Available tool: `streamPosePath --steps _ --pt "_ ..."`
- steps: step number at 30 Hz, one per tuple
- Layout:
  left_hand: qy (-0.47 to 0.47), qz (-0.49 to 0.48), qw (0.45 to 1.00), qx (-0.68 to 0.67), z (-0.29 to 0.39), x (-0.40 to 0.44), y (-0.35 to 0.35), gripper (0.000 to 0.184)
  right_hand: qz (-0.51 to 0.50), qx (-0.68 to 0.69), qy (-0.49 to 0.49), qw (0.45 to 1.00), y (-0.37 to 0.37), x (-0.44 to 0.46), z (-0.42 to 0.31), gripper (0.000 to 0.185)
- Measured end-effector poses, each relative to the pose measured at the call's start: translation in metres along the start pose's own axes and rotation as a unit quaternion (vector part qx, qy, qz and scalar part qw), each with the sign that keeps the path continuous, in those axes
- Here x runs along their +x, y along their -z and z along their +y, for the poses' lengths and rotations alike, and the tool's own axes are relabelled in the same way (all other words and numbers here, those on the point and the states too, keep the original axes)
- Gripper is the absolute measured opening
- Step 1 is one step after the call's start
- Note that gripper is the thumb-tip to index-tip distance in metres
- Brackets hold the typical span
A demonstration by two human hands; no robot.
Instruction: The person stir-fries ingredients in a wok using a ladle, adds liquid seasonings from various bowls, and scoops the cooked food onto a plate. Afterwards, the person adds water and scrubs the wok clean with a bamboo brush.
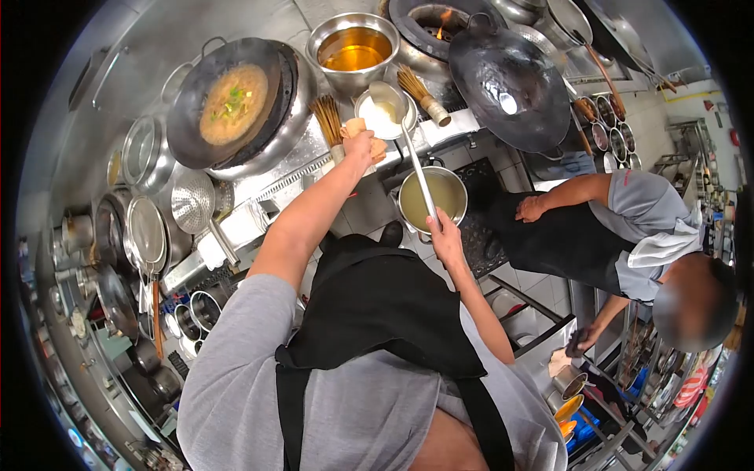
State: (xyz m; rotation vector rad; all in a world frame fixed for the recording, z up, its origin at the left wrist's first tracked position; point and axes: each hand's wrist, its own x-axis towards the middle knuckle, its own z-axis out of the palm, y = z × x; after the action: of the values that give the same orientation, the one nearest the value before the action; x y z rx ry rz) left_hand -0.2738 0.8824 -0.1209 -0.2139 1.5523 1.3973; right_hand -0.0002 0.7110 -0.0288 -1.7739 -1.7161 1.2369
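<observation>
My left hand (360, 147) is closed around a folded tan cloth (378, 148) at the stove's front edge, beside a bamboo brush (327, 118). My right hand (446, 238) grips the long metal handle of a ladle (419, 170). The ladle's head lies over a small metal bowl with white contents (377, 124); whether it touches them I cannot tell. Below the handle stands a pot of cloudy yellowish liquid (410, 206). To the left, a wok (182, 118) on the stove holds brown broth with green pieces.
Amber liquid fills a metal pot (318, 59) at the back. A tilted dark wok (510, 94) sits right of it, near a burner with a flame (442, 25). A second bamboo brush (422, 94) lies between. A co-worker in a black apron (565, 243) stands close on the right. Strainers (192, 200) hang left.
</observation>
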Motion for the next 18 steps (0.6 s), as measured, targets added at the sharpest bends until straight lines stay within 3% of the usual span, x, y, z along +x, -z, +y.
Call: streamPosePath --steps 5,12,18 --pt "0.017 -0.023 1.000 0.006 -0.006 0.017 0.003 0.038 -0.122 0.172 -0.148 0.966 0.020 -0.010 -0.028 0.036" --pt "0.090 -0.130 0.987 0.023 -0.011 0.050 0.024 0.028 -0.168 0.314 -0.204 0.912 0.033 -0.015 -0.046 0.034" --pt "0.099 -0.269 0.955 0.074 0.016 -0.030 0.084 0.023 -0.200 0.376 -0.227 0.876 0.037 -0.018 -0.050 0.036"
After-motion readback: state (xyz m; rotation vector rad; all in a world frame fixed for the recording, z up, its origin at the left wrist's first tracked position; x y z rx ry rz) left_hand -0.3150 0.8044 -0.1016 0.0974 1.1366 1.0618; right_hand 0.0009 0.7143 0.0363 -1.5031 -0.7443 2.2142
